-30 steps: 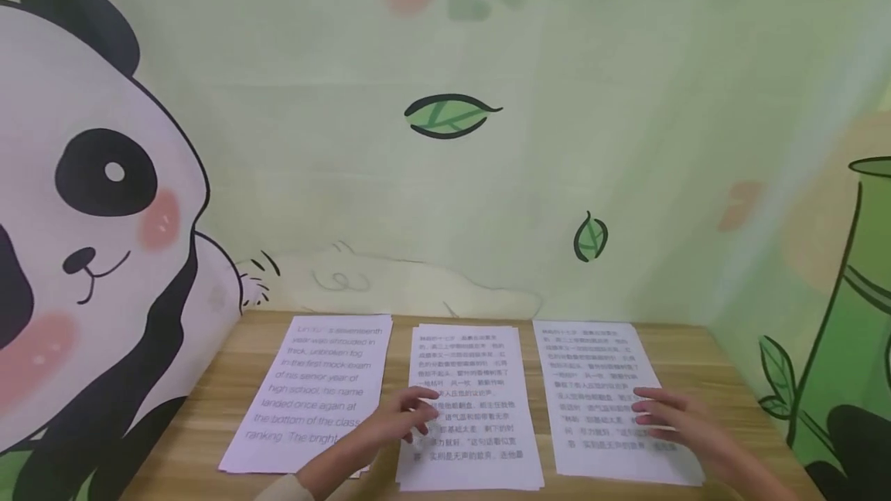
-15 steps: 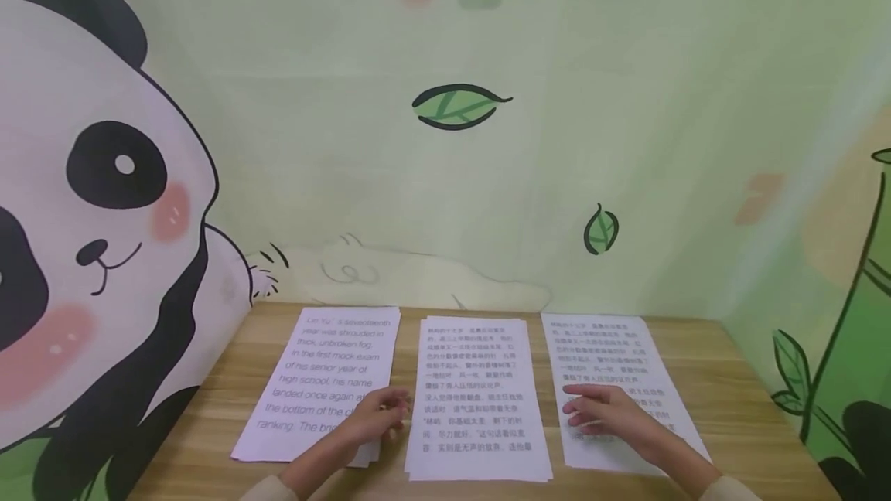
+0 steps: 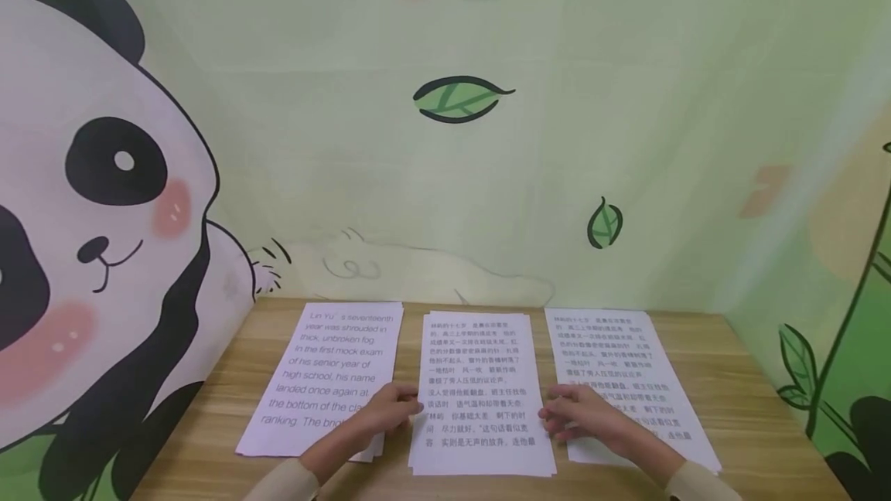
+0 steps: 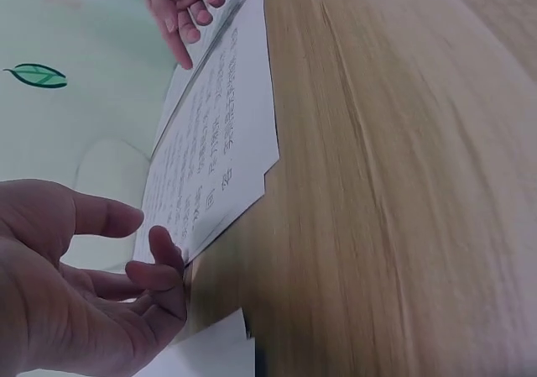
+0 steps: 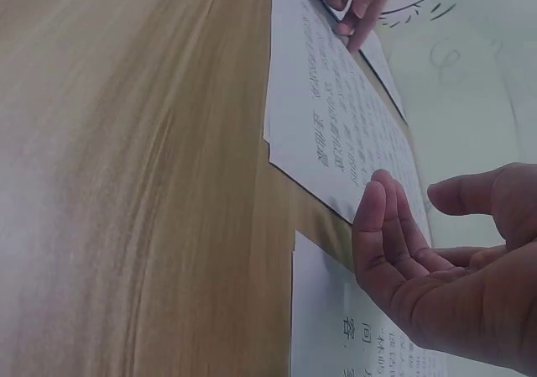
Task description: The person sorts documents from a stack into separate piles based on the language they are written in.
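A stack of white printed sheets with Chinese text lies in the middle of the wooden table, its lower edges slightly uneven. My left hand is at its left edge, thumb and fingers relaxed and apart. At the right edge my right hand stands likewise, partly over the neighbouring stack. In the left wrist view the left fingertips are close to the paper's edge; contact is hard to tell. The right wrist view shows the right hand with nothing between thumb and fingers.
To the left lies a stack of sheets with English text, partly behind the left forearm. A stack with Chinese text lies to the right. Behind the wooden table hangs a pale green backdrop with a panda and leaves.
The right hand has moved left, from over the right stack to the middle stack's right edge. The left hand has shifted off the middle stack to its left edge. The view has tilted slightly.
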Available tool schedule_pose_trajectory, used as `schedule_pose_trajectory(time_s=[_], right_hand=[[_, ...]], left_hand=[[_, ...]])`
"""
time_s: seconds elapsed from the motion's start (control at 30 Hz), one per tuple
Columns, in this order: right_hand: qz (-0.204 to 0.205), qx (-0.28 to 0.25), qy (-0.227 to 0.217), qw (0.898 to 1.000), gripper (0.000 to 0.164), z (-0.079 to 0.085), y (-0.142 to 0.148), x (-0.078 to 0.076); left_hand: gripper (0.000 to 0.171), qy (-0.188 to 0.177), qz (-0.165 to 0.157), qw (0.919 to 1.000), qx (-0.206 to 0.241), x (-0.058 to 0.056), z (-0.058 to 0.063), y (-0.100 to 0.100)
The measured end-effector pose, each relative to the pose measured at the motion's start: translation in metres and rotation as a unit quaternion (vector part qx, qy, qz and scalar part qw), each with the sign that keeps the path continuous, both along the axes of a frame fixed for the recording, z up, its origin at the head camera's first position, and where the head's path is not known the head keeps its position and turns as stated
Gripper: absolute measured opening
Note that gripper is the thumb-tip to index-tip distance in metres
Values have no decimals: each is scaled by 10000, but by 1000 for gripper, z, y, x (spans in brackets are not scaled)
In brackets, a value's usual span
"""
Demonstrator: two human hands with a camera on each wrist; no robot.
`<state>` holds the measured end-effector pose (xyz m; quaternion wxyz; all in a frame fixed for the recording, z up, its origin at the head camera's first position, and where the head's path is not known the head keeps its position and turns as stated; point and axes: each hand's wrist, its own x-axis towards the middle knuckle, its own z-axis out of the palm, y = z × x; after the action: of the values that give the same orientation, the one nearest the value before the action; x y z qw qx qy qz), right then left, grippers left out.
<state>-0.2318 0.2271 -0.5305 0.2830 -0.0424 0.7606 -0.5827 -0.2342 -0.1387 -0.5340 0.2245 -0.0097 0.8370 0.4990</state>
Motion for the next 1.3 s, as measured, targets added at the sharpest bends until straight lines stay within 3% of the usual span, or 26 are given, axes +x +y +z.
schedule_pose_trajectory(time_s=[0.27, 0.43, 0.7, 0.8, 1.03, 1.17, 1.3], right_hand=[[-356, 384, -264, 9983, 61, -5, -11, 1], [-474, 279, -254, 9982, 60, -5, -11, 1], [-436, -266, 162, 9986, 51, -1, -4, 1], [-537, -299, 56, 9981, 53, -1, -5, 2], [-579, -344, -266, 9974, 69, -4, -9, 3], [-470, -267, -335, 9980, 72, -4, -8, 2], [-377, -268, -352, 9983, 72, -6, -7, 1]], left_hand=[[61, -153, 275, 9994, 125, -2, 0, 10], [58, -192, 416, 9986, 262, 0, 4, 12], [46, 343, 679, 9960, 470, 2, 7, 13], [42, 475, 741, 9940, 649, 2, 5, 17], [56, 354, 692, 9861, 1471, 2, -2, 25], [70, 257, 697, 9862, 1479, 3, -2, 25], [72, 23, 368, 9913, 1264, 3, -1, 20]])
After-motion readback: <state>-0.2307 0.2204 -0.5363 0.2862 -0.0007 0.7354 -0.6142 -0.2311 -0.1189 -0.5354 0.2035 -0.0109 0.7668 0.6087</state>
